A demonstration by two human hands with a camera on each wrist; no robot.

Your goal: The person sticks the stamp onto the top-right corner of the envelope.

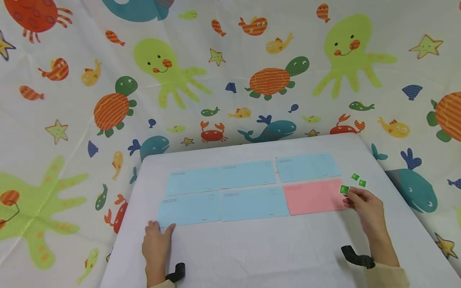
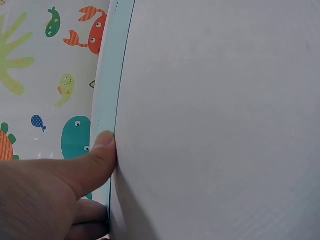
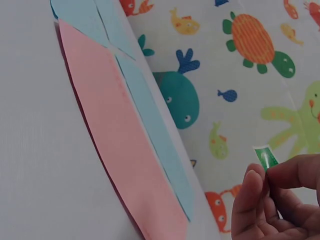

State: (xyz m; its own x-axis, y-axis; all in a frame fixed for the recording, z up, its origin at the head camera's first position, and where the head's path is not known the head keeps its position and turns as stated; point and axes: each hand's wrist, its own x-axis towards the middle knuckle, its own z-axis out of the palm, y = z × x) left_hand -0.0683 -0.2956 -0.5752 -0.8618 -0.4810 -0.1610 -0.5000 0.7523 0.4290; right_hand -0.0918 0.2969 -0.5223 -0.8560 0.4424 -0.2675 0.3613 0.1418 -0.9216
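My right hand pinches a small green stamp between thumb and fingertips. It holds the stamp over the right end of a pink envelope; the right wrist view shows the same green stamp at the fingertips. Two more green stamps, a farther one and a nearer one, lie on the table beside that envelope. At the lower left corner of the front-left blue envelope rests my left hand, thumb spread from the fingers. In the left wrist view its thumb touches the envelope's edge.
Several more blue envelopes, such as the front-middle one and the back-right one, lie flat in two rows with the pink one. They are on a white-covered table. A cloth printed with sea animals hangs behind it.
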